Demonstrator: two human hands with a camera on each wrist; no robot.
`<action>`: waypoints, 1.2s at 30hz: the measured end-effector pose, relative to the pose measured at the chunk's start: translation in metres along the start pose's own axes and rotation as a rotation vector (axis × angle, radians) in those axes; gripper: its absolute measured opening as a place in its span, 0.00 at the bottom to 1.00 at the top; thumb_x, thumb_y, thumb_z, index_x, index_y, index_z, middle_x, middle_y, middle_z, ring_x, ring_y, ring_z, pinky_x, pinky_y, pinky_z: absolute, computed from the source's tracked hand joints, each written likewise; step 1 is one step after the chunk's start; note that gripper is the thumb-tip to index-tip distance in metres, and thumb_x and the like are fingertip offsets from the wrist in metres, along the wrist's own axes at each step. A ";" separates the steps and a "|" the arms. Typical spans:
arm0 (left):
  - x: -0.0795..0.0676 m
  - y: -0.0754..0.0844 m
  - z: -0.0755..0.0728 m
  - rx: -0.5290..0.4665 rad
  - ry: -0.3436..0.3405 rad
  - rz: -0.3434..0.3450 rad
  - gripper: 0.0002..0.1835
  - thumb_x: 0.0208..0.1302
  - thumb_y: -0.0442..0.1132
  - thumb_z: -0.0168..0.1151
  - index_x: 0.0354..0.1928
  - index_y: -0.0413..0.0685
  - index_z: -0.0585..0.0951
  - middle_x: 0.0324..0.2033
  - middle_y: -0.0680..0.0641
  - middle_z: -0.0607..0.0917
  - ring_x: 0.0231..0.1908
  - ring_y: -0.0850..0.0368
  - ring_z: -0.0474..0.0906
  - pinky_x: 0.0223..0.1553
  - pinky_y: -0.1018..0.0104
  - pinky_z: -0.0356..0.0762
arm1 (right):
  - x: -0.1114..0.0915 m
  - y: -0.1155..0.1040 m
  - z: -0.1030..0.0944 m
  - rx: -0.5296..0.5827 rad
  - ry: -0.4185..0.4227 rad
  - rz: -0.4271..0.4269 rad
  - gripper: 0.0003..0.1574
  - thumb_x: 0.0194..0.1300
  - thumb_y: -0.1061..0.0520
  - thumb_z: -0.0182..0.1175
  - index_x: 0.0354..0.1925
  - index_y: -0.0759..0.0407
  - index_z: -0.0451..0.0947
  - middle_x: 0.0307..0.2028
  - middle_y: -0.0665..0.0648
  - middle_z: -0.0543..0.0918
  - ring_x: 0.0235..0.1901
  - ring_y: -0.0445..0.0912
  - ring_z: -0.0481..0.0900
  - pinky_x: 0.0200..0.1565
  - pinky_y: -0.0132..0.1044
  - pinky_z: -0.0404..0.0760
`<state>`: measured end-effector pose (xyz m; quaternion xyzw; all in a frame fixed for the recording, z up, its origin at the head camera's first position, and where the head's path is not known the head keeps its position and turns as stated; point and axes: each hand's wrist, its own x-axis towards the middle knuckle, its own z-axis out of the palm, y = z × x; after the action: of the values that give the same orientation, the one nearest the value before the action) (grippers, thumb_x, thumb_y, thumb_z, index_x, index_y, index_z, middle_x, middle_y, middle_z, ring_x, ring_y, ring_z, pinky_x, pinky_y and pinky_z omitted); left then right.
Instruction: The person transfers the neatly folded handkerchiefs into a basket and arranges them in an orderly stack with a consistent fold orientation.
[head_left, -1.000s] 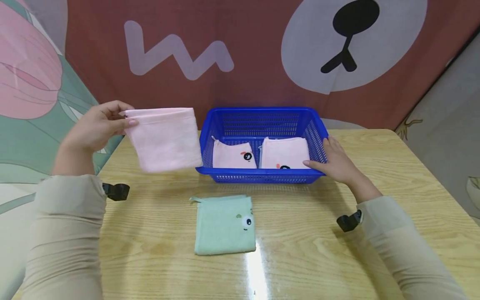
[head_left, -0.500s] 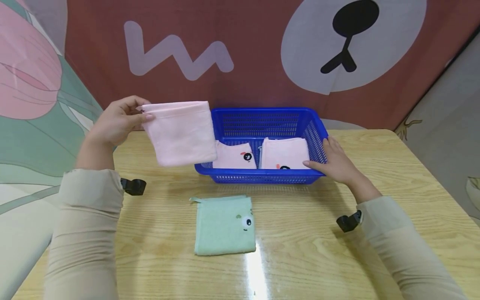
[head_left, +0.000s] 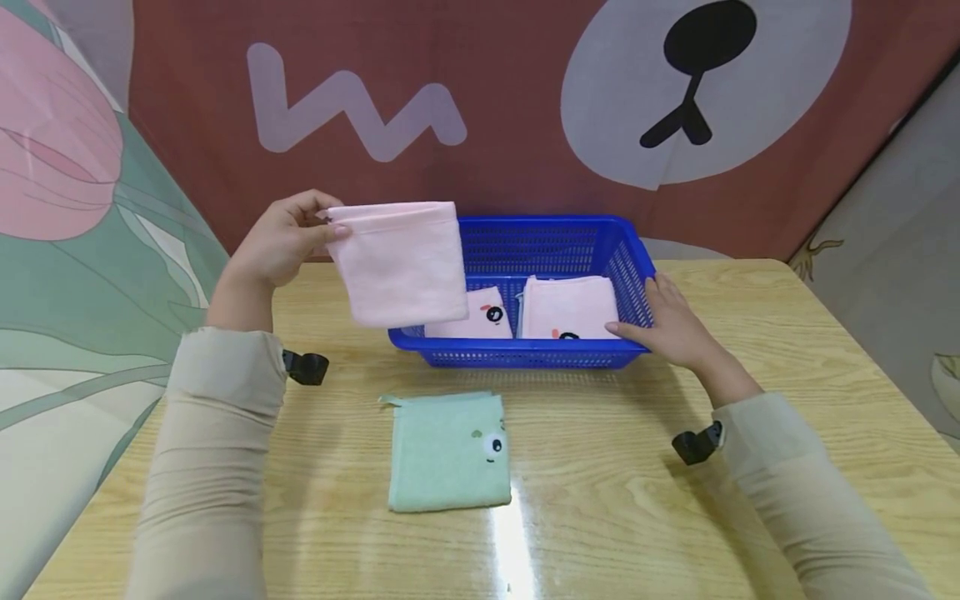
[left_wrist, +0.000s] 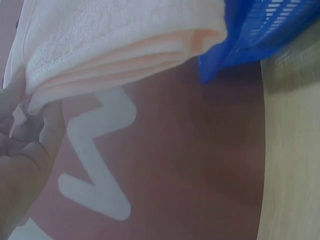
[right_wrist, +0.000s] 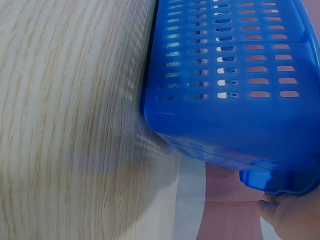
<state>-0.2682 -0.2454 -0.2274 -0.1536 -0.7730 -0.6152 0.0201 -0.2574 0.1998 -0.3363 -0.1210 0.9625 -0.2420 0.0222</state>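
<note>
My left hand pinches a folded pink towel by its upper left corner. The towel hangs in the air over the left part of a blue plastic basket, hiding that side. Close up in the left wrist view, the folded layers of the towel droop away from thumb and fingers. My right hand holds the basket's right end at the rim, thumb toward the inside. Two folded pink towels show in the basket, a left one partly covered and a right one, both with embroidered eyes.
A folded mint-green towel with an embroidered face lies on the wooden table in front of the basket. Behind the table hangs a brown printed cloth. Light blue fabric shows beside the right pink towel.
My left hand has carried the pink towel to the right and slightly up, from beside the basket to over its left part. The right hand and basket stay put.
</note>
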 end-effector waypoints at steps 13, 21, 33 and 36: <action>0.013 -0.007 0.023 0.068 0.008 -0.036 0.05 0.55 0.32 0.57 0.35 0.45 0.75 0.32 0.47 0.74 0.30 0.59 0.73 0.30 0.70 0.74 | 0.001 0.000 0.001 0.002 0.006 -0.002 0.65 0.52 0.31 0.50 0.62 0.74 0.29 0.62 0.71 0.31 0.61 0.58 0.25 0.55 0.59 0.36; 0.017 -0.007 0.032 0.060 0.013 -0.080 0.07 0.55 0.33 0.56 0.37 0.43 0.74 0.33 0.47 0.74 0.31 0.57 0.72 0.31 0.68 0.74 | 0.001 0.000 0.000 0.000 0.005 -0.003 0.65 0.52 0.31 0.50 0.62 0.73 0.29 0.63 0.71 0.30 0.61 0.58 0.25 0.55 0.59 0.36; 0.026 -0.008 0.044 0.045 0.013 -0.085 0.08 0.56 0.33 0.56 0.39 0.43 0.73 0.36 0.45 0.74 0.34 0.55 0.73 0.33 0.66 0.75 | 0.000 0.001 0.001 -0.003 0.005 -0.001 0.65 0.52 0.31 0.50 0.62 0.73 0.29 0.63 0.70 0.30 0.61 0.58 0.25 0.55 0.59 0.37; 0.027 -0.010 0.048 0.042 0.006 -0.080 0.08 0.56 0.33 0.55 0.39 0.42 0.73 0.36 0.45 0.74 0.34 0.55 0.73 0.33 0.66 0.75 | 0.000 0.002 0.001 -0.001 0.006 0.000 0.65 0.52 0.31 0.50 0.62 0.73 0.29 0.63 0.70 0.30 0.61 0.58 0.25 0.55 0.59 0.37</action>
<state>-0.2890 -0.1957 -0.2422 -0.1202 -0.7911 -0.5997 0.0007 -0.2577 0.2007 -0.3382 -0.1201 0.9626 -0.2421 0.0191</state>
